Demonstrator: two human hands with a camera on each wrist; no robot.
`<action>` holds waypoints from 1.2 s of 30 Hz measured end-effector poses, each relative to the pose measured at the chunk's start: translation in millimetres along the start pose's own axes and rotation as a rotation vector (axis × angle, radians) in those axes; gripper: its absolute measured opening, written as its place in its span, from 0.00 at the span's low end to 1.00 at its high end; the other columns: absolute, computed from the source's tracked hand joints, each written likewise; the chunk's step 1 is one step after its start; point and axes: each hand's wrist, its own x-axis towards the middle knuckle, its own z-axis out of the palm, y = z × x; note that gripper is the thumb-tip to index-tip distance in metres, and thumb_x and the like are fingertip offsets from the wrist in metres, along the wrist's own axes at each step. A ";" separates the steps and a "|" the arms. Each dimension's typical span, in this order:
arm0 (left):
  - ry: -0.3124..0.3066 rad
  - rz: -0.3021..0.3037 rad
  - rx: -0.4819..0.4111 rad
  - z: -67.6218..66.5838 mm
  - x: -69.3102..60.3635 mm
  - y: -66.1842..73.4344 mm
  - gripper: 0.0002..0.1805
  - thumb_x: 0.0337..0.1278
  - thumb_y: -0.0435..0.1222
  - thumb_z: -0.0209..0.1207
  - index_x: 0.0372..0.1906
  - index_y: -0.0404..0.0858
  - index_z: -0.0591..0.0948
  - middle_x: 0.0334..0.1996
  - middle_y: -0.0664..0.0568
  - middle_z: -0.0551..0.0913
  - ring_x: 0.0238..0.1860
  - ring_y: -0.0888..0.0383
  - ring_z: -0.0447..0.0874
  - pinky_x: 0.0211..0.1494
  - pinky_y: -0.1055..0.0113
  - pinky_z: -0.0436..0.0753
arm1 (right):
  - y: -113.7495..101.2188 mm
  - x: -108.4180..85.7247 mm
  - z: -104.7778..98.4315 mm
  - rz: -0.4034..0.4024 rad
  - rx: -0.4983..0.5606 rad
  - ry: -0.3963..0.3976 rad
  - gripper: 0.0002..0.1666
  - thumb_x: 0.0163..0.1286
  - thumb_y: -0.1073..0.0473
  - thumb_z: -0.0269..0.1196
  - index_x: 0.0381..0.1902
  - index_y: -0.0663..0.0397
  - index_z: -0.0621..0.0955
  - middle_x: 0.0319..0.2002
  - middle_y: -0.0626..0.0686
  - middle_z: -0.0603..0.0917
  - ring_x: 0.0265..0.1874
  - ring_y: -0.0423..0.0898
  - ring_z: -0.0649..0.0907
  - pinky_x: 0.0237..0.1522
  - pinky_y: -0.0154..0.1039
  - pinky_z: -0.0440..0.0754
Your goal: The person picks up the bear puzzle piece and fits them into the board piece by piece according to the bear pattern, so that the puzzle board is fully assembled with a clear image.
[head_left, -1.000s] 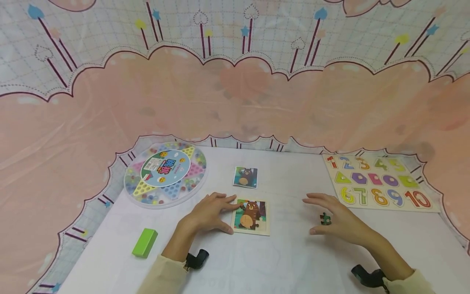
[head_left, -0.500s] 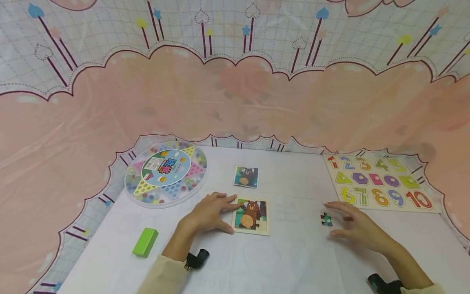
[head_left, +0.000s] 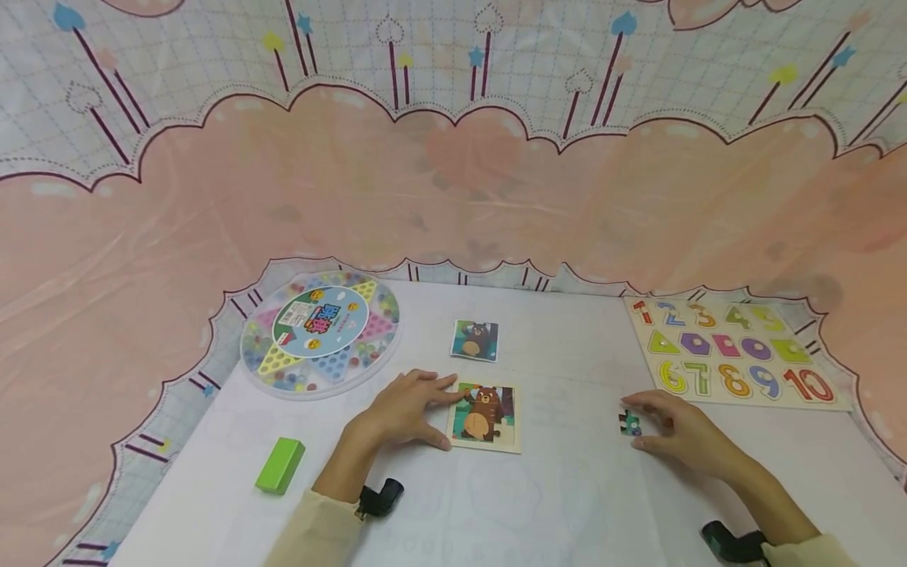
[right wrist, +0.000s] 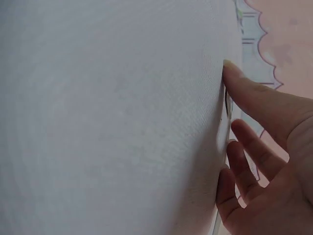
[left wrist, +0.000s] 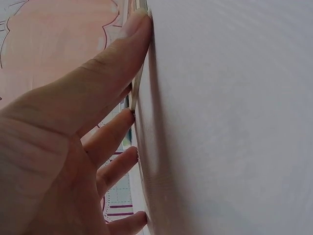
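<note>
In the head view a wooden jigsaw puzzle board (head_left: 485,417) with a bear picture lies mid-table; its lower right part shows a bare gap. My left hand (head_left: 411,409) rests at its left side, index finger on the upper left part and thumb at the lower left corner. Farther right, a small green jigsaw piece (head_left: 630,423) lies on the table. My right hand (head_left: 683,429) is around it, index fingertip at its upper edge and thumb just below; contact is hard to tell. The right wrist view shows the thumb and fingers (right wrist: 244,152) low against the table.
Behind the board lies a bear picture card (head_left: 475,341). A round Chinese checkers set (head_left: 320,336) is at back left, a green block (head_left: 279,466) at front left. At back right lies a number and shape board (head_left: 737,350). A patterned curtain (head_left: 453,189) rises behind the table.
My right hand drew back to the right, uncovering the jigsaw piece, then came slightly left with thumb and index finger nearer to it. The left hand and puzzle board stayed put.
</note>
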 end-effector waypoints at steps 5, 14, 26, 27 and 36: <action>0.000 -0.002 0.004 -1.5 -0.7 1.5 0.41 0.39 0.49 0.79 0.67 0.56 0.80 0.77 0.59 0.69 0.79 0.46 0.61 0.82 0.36 0.55 | 0.1 1.6 0.4 -0.003 -0.009 0.011 0.30 0.58 0.48 0.76 0.59 0.42 0.83 0.60 0.51 0.85 0.54 0.24 0.76 0.53 0.25 0.80; -0.004 0.000 0.009 -1.8 -1.7 2.3 0.41 0.39 0.48 0.80 0.66 0.55 0.80 0.77 0.58 0.69 0.79 0.45 0.61 0.83 0.37 0.54 | 2.1 2.8 3.6 0.014 0.017 0.004 0.25 0.59 0.49 0.76 0.55 0.41 0.85 0.55 0.47 0.87 0.50 0.23 0.77 0.52 0.24 0.79; 0.002 -0.013 0.005 -1.5 0.5 2.7 0.41 0.39 0.49 0.80 0.67 0.57 0.79 0.77 0.60 0.68 0.79 0.46 0.61 0.83 0.36 0.54 | -2.2 2.6 1.4 0.006 -0.012 0.032 0.22 0.60 0.52 0.75 0.53 0.41 0.86 0.52 0.47 0.89 0.47 0.27 0.80 0.47 0.26 0.80; 0.003 -0.018 0.004 -1.7 0.5 3.2 0.41 0.39 0.49 0.80 0.67 0.57 0.80 0.77 0.61 0.68 0.79 0.47 0.61 0.83 0.36 0.55 | -3.0 2.6 1.1 0.006 -0.011 0.031 0.22 0.60 0.53 0.75 0.53 0.42 0.86 0.52 0.47 0.89 0.47 0.27 0.80 0.47 0.26 0.80; 0.001 -0.026 -0.002 -1.4 -0.9 3.9 0.41 0.39 0.48 0.80 0.67 0.57 0.80 0.77 0.60 0.69 0.79 0.47 0.61 0.82 0.36 0.57 | -1.7 2.9 4.0 0.002 -0.014 0.048 0.22 0.60 0.52 0.76 0.53 0.42 0.86 0.52 0.47 0.88 0.46 0.28 0.80 0.47 0.25 0.80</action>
